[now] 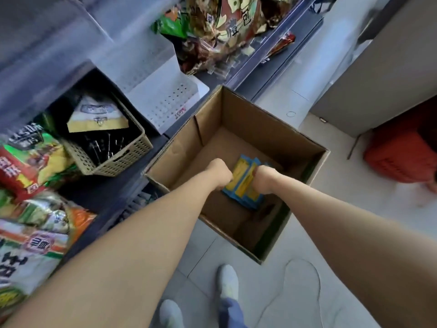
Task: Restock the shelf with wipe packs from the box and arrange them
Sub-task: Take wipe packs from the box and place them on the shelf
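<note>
While both arms stretch down into the open cardboard box (272,131) standing on the pale floor (295,292), the left hand (220,172) and the right hand (266,179) meet near its bottom, and between them sit the wipe packs (243,183), blue with yellow faces, stood on edge in a small bundle. Left hand curls tight against the bundle's left side, knuckles up; right hand wraps over the right side, fingers bent round the packs, the fingertips themselves hidden underneath. Box flaps stand up, and little else shows inside it. To the left runs the dark shelf (94,192), touching the box's left corner: a beige slotted basket (123,159) sits on it, and just beyond, farther off, a white perforated tray (165,100). Bright snack bags (30,162) crowd the near left, more snack packets (212,31) fill the far shelf. Far right, well apart from the box, a red crate (402,157). Down at the near edge, two feet in pale socks (227,280).
</note>
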{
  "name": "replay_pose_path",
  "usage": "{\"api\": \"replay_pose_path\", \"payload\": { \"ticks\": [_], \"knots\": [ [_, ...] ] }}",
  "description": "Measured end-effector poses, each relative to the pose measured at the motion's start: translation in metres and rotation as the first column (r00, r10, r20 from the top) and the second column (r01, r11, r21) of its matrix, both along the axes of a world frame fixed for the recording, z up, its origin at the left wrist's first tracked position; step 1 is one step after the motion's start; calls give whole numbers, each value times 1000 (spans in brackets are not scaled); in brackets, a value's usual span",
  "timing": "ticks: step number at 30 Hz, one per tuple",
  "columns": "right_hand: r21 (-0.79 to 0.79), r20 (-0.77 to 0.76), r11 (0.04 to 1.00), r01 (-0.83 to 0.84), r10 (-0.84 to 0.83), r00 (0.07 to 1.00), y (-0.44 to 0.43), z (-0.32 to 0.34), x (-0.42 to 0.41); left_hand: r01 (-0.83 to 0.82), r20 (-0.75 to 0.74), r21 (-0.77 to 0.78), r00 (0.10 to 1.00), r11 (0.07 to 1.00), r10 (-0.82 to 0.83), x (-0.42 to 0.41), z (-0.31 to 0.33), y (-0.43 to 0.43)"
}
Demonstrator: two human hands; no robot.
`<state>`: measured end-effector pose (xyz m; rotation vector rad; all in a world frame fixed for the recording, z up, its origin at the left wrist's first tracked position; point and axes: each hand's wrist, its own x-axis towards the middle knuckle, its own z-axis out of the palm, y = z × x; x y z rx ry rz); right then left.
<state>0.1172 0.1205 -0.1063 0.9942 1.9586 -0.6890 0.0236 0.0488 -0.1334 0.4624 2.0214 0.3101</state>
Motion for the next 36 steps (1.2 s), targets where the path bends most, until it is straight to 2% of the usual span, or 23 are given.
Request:
{"api": "replay_pose_path", "payload": {
  "ticks": [3,5,6,8,11,16,21,25,30,34,36],
  "knots": [
    [-18,29,990,-137,137,990,9,-20,-4,-45,10,-10,999,999,45,-1,-25,11],
    [-30,31,996,-81,82,996,12,-20,-7,-80,62,-36,995,996,82,0,-38,18],
    [-10,16,1000,-2,2,1000,15,-24,-8,-118,112,-49,986,992,123,1,-44,22],
    [75,18,997,-19,18,1000,22,-36,-8,-215,227,-86,947,973,229,4,-53,27],
    [158,61,980,-120,112,992,28,-45,-8,-313,301,-117,893,943,334,8,-61,33],
    [208,63,977,-49,37,997,37,-46,-4,-401,351,-102,842,910,410,6,-58,41],
    [238,-84,953,188,-173,981,41,-47,2,-500,365,-81,790,862,493,7,-41,42],
    [333,-257,905,265,-184,949,33,-31,7,-650,259,8,736,760,626,-5,-21,33],
    [345,-385,893,290,-148,911,18,16,6,-602,114,179,798,778,592,-22,20,11],
    [298,-502,873,386,-200,841,5,62,7,-378,20,372,916,848,400,-21,76,-7],
    [266,-560,859,438,-233,795,-2,89,9,-270,-26,453,949,849,315,-20,105,-17]
  ]
}}
